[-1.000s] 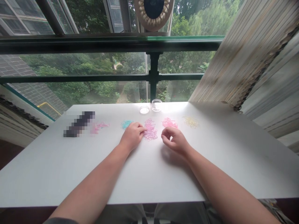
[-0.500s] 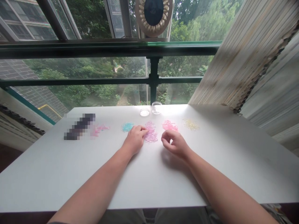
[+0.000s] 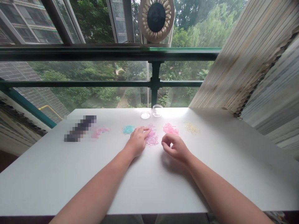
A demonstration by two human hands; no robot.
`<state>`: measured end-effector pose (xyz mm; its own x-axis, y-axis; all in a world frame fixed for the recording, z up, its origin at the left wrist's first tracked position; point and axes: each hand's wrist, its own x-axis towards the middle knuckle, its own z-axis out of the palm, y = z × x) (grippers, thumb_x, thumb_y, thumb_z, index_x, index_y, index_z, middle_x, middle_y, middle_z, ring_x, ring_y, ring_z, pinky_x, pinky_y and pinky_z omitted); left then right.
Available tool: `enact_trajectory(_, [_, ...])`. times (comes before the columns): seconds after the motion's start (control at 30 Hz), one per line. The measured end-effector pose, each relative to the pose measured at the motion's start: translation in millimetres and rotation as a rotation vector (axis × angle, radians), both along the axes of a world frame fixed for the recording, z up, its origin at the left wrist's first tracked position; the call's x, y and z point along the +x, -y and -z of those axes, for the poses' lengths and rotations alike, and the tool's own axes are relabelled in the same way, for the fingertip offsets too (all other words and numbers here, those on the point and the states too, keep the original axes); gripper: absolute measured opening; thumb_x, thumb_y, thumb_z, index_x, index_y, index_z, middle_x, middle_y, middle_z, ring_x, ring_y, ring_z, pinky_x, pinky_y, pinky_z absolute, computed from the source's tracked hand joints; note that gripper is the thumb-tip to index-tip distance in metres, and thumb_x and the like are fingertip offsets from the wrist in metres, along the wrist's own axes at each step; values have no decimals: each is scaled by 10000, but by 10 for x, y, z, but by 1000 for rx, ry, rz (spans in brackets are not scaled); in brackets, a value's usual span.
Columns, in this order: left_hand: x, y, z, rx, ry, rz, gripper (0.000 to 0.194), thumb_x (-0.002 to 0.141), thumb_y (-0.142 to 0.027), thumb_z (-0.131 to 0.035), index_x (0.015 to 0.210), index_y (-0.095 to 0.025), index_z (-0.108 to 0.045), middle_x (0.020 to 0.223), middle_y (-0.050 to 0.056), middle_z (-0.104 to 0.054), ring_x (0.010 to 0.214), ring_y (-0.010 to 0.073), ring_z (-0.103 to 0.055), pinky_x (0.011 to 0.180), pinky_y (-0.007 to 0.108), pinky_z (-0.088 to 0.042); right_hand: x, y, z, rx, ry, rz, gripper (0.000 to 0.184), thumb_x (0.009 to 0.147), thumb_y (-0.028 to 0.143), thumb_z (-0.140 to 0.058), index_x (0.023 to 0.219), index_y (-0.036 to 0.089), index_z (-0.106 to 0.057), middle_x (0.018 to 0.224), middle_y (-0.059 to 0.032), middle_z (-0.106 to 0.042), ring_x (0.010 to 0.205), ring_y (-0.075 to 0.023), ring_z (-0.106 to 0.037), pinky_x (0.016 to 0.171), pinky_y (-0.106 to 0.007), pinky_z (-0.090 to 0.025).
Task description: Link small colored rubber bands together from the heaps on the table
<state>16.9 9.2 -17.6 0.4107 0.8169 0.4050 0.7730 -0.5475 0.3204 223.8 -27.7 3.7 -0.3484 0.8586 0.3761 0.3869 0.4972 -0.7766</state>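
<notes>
- head view, far left: a pixelated dark patch (image 3: pixel 80 128) lies on the white table (image 3: pixel 130 186); what it is, i cannot tell.
- just right of it, a mixed pile (image 3: pixel 102 130) of pinkish bits with a little blue, loosely spread and partly blurred.
- next, the blue pile (image 3: pixel 128 129), small and compact, just beside the left hand.
- left hand (image 3: pixel 138 140): palm down, fingers reaching over the left edge of the lilac pile, fairly close together; whether they pinch a strand, i cannot tell.
- behind it, a shallow see-through dish (image 3: pixel 145 115); glare hides whatever might be inside.
- lilac pile (image 3: pixel 153 140): between the two hands, flat on the table, a tangle of thin loops. they look very light, soft and springy, likely to cling together and perhaps slip under a fingertip. best taken singly, by a loose strand at the pile's rim, with a light pinch.
- beyond the lilac pile, a taller see-through cup (image 3: pixel 157 111) near the dish; no loops can be made out through its wall.
- pink pile (image 3: pixel 171 128): similar fine stuff, just beyond the right hand.
- right hand (image 3: pixel 174 146): curled, thumb and forefinger bent into a narrow ring; anything between the tips is too small to tell.
- far right, the yellow pile (image 3: pixel 192 127), sparse and pale, probably just as light.
</notes>
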Motion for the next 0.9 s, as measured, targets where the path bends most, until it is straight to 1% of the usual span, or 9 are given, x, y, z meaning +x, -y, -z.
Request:
enact_trajectory(0.23, [2, -8, 15, -10, 88, 39, 471, 832, -99, -376, 1290, -166, -463, 1221, 96, -566, 1190, 219, -442, 1016, 412, -375, -2, 6, -20, -4, 6, -2, 69, 722, 125, -499, 685, 183, -501, 614, 15, -511, 545, -98, -464, 518, -222, -404])
enact_trajectory(0.3, [-44, -22, -34, 26, 114, 25, 472, 827, -99, -375, 1286, -160, -461, 1241, 98, -547, 1210, 216, -427, 1033, 408, -359, 1, 5, -18, -5, 10, -5, 68, 721, 128, -499, 684, 185, -501, 610, 15, -511, 542, -99, -464, 515, -223, -403])
enact_trajectory(0.37, [-168, -58, -117, 92, 149, -21, 451, 828, -107, -370, 1260, -174, -481, 1234, 88, -547, 1210, 213, -428, 1043, 411, -346, 6, 5, -13, -3, 13, -2, 68, 719, 128, -499, 685, 187, -501, 608, 15, -512, 542, -101, -465, 513, -225, -403])
enact_trajectory(0.43, [-383, -104, -212, 171, 197, -125, 409, 831, -127, -369, 1207, -182, -519, 1191, 80, -569, 1176, 210, -458, 1038, 411, -348, 11, 3, -6, 1, 16, 3, 71, 717, 124, -498, 686, 187, -500, 607, 14, -511, 544, -104, -466, 514, -228, -403])
enact_trajectory(0.53, [-830, -141, -299, 239, 298, -378, 343, 828, -171, -387, 1123, -160, -560, 1118, 90, -600, 1085, 213, -524, 976, 381, -411, 10, 1, 7, -5, 38, -4, 72, 721, 125, -495, 685, 188, -496, 604, 15, -506, 545, -108, -466, 515, -233, -400])
enact_trajectory(0.6, [-1144, -116, -288, 230, 361, -535, 332, 824, -194, -398, 1107, -136, -562, 1088, 108, -605, 999, 212, -569, 880, 350, -476, 2, 5, 15, -17, 65, -25, 73, 729, 131, -490, 685, 189, -490, 605, 17, -501, 545, -109, -463, 517, -235, -395])
enact_trajectory(0.7, [-1517, -9, -202, 180, 368, -669, 305, 809, -207, -422, 1059, -134, -582, 1059, 105, -622, 923, 208, -598, 880, 360, -476, -14, 25, 20, -40, 113, -73, 81, 751, 144, -477, 685, 191, -484, 607, 20, -494, 545, -108, -453, 517, -237, -384])
enact_trajectory(0.8, [-1708, 121, -129, 120, 375, -767, 289, 811, -194, -402, 1022, -153, -595, 1023, 88, -644, 907, 206, -608, 884, 369, -473, -22, 41, 24, -51, 148, -108, 85, 764, 161, -472, 686, 192, -490, 607, 21, -492, 541, -110, -448, 508, -236, -373])
enact_trajectory(0.9, [-1759, 186, -106, 97, 392, -828, 284, 805, -171, -397, 1011, -157, -593, 1019, 86, -649, 923, 206, -610, 904, 375, -464, -16, 34, 33, -45, 155, -110, 83, 763, 173, -477, 686, 192, -500, 603, 20, -494, 537, -113, -444, 498, -237, -363])
